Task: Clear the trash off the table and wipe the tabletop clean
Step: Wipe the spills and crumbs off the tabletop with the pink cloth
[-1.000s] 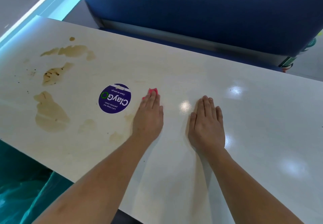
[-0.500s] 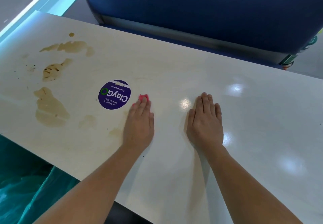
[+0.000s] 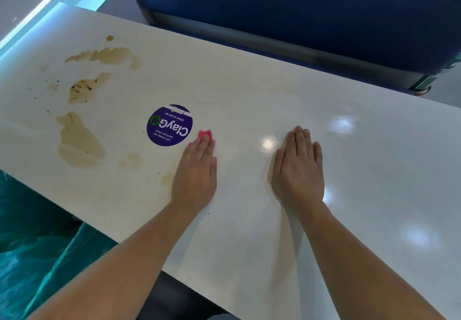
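Left hand (image 3: pixel 197 172) pressing a pink cloth (image 3: pixel 205 134) on the white table (image 3: pixel 262 90), spills not wiped yet

Left hand's fingers are straight on top of the cloth, not curled round it, so only a bit of pink pokes out past the fingertips, just beside the round purple ClayGo sticker (image 3: pixel 169 125). Right hand (image 3: pixel 299 167) lies flat on the bare tabletop nearby, fingers together, holding nothing. Brown spill patches (image 3: pixel 79 142) sit over on the table's left part, apart from the cloth. Blue seat (image 3: pixel 299 8) past the far edge, teal plastic bag (image 3: pixel 37 245) below the near-left edge.
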A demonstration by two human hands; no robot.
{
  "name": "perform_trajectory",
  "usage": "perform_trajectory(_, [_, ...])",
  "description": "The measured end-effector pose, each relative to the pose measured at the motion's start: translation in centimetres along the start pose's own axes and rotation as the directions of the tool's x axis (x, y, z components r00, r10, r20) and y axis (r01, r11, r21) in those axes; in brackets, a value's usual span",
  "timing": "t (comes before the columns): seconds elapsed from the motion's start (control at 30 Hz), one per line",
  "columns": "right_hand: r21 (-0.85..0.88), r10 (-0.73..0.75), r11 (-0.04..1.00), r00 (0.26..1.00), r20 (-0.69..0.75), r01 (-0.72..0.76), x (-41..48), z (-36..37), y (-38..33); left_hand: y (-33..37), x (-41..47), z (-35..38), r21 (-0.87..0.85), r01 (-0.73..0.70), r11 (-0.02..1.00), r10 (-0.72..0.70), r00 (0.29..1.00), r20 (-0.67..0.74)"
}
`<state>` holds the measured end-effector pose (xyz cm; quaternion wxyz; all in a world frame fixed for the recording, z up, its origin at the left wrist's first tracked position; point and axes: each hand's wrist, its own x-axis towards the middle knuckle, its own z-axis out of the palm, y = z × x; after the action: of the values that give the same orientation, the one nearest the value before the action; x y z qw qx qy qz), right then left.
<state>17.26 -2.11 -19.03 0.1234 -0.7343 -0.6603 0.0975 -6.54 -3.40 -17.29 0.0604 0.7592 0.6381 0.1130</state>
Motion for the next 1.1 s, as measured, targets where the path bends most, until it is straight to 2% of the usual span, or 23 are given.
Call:
perform_trajectory(0.1, [-0.010,0.003,1.000,1.000,-0.003,-0.003,0.0,0.3,-0.2,2.8,-1.9,1.1,0.016,-0.054,0.998,0.053,0.997,0.048])
perform_trajectory(0.27, [-0.008,-0.004,1.000,1.000,-0.008,0.004,0.0,0.4,-0.1,4.3,1.6,1.7,0.026,-0.153,0.988,0.150,0.985,0.085])
perform_trajectory(0.43, [-0.004,-0.012,1.000,1.000,0.007,0.012,0.0,0.3,0.3,0.4,0.0,0.2,-0.014,0.016,1.000,-0.015,0.998,0.054])
perform_trajectory(0.53, [0.026,-0.018,1.000,1.000,-0.002,0.018,-0.3,0.1,-1.1,0.3,-3.8,-0.2,-0.065,0.060,0.996,-0.057,0.997,0.045])
perform_trajectory(0.6, [0.062,-0.085,0.995,0.996,0.013,0.084,-0.6,0.2,-3.4,1.4,-5.3,-0.1,-0.066,0.071,0.995,-0.067,0.996,0.062])
perform_trajectory(0.7, [0.066,-0.232,0.971,0.971,0.052,0.228,-0.7,0.6,-6.7,3.0,-6.1,0.4,-0.067,0.001,0.998,0.003,0.998,0.070])
perform_trajectory(0.77, [0.063,-0.254,0.966,0.965,0.062,0.250,0.2,0.6,-7.8,2.9,-5.8,0.5,-0.092,-0.050,0.994,0.057,0.995,0.078])
perform_trajectory(0.97, [0.063,-0.137,0.989,0.990,0.038,0.134,4.6,0.4,-5.6,1.2,-0.3,0.6,-0.078,-0.127,0.989,0.133,0.987,0.085])
perform_trajectory(1.1, [0.000,-0.098,0.995,0.995,0.013,0.098,7.6,0.3,-2.7,1.7,4.1,1.4,-0.052,-0.261,0.964,0.265,0.954,0.138])
